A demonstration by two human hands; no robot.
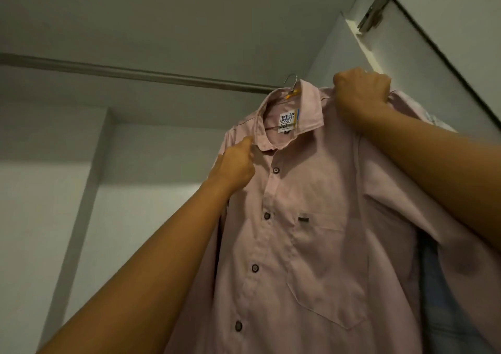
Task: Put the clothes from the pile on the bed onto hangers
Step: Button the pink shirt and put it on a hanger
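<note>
A pale pink button-up shirt hangs on a hanger whose metal hook and yellow neck poke out of the collar, right by the wardrobe rail. Whether the hook rests on the rail I cannot tell. My left hand pinches the shirt's left collar edge near the shoulder. My right hand grips the fabric at the other shoulder, fingers curled round it. Dark buttons run down the front and a chest pocket sits on the right.
I look up into a white wardrobe. Its open door with a metal hinge stands at the upper right. Another bluish garment hangs behind the pink shirt on the right. The rail runs left with nothing hanging on it.
</note>
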